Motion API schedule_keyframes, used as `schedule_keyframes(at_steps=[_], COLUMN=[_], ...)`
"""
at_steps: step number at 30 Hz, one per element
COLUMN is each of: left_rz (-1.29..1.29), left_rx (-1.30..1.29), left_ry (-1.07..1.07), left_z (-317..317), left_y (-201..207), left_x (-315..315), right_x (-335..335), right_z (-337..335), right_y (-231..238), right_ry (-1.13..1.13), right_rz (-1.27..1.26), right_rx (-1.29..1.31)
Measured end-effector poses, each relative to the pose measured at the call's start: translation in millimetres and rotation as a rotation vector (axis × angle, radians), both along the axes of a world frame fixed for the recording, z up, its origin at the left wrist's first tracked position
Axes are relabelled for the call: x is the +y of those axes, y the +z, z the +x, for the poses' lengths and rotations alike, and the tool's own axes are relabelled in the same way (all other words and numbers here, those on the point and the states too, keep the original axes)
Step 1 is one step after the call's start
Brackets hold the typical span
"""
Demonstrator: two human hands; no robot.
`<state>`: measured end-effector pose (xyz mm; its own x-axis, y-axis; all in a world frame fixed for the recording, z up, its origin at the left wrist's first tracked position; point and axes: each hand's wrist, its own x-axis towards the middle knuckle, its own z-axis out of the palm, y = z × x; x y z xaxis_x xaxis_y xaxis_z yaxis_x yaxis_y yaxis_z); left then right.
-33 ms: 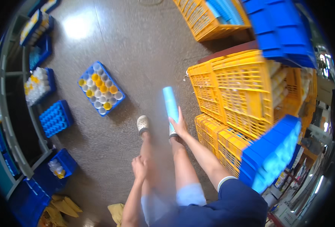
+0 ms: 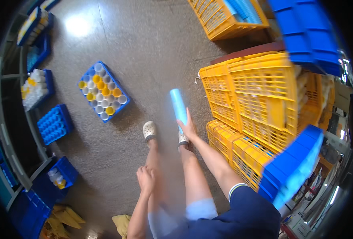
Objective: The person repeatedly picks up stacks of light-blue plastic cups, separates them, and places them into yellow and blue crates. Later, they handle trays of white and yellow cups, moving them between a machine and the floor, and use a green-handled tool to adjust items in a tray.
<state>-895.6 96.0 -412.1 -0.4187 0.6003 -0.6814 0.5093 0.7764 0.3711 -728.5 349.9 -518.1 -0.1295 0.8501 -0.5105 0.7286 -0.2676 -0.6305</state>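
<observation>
My right hand (image 2: 189, 128) is closed round the lower part of a long light-blue cylinder (image 2: 178, 104), slightly blurred, which might be a stack of cups. It points up and away from me, above my right shoe, and its lower end is hidden by the hand. My left hand (image 2: 146, 178) hangs near my left knee, with its fingers curled in and nothing showing in them. Ahead and to the left, a blue crate (image 2: 119, 113) on the floor holds several round containers, with white, grey and yellow tops. It stands apart from both hands.
Yellow slatted crates (image 2: 260, 97) are stacked close on my right, with a blue crate (image 2: 286, 167) beside them. Another yellow crate (image 2: 224, 30) with light-blue contents stands farther ahead. A grey-framed rack (image 2: 19, 137) and several blue crates line the left. Yellowish cloth (image 2: 122, 224) lies near my left arm.
The two frames are nearly alike. The view has shifted slightly, with the crates on both sides moving a little in the picture. My right hand keeps its hold on the light-blue cylinder.
</observation>
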Motion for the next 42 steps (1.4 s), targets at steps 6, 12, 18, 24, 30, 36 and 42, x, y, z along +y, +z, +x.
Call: schedule_keyframes(at_steps=[6,12,18,24,30,36,42], left_rz=[0.169,-0.011,0.02,0.016,0.028,0.159,0.402], left_rx=[0.072,-0.498,-0.476,-0.612,-0.686,-0.263,-0.606], left_ry=[-0.142,0.464,0.297,0.429,0.617,-0.03,0.903], left_z=[-12.4,-26.1,-35.0,-34.6,-30.9,-22.5,-21.4], left_y=[-83.0,-106.3,-113.1,-114.9,-116.9,-123.4,-59.8], left_x=[96.6,165.0,181.1,190.3,180.6,161.1,180.2], right_x=[98.6,124.7,133.6,137.3,139.0,139.0,28.2], right_z=[-31.9,-33.8,-37.5,-43.4,-43.3,-58.6,-51.5], right_y=[-269.8,-405.5,-392.8,-370.4,-387.3,-316.6,-55.1], right_ry=[0.138,0.412,0.513,0.555,0.461,0.329,-0.151], right_rz=[0.749,0.819,0.903,0.829,1.004,0.245,-0.609], right_rx=[-0.038,-0.395,-0.473,-0.37,-0.152,0.073,1.009])
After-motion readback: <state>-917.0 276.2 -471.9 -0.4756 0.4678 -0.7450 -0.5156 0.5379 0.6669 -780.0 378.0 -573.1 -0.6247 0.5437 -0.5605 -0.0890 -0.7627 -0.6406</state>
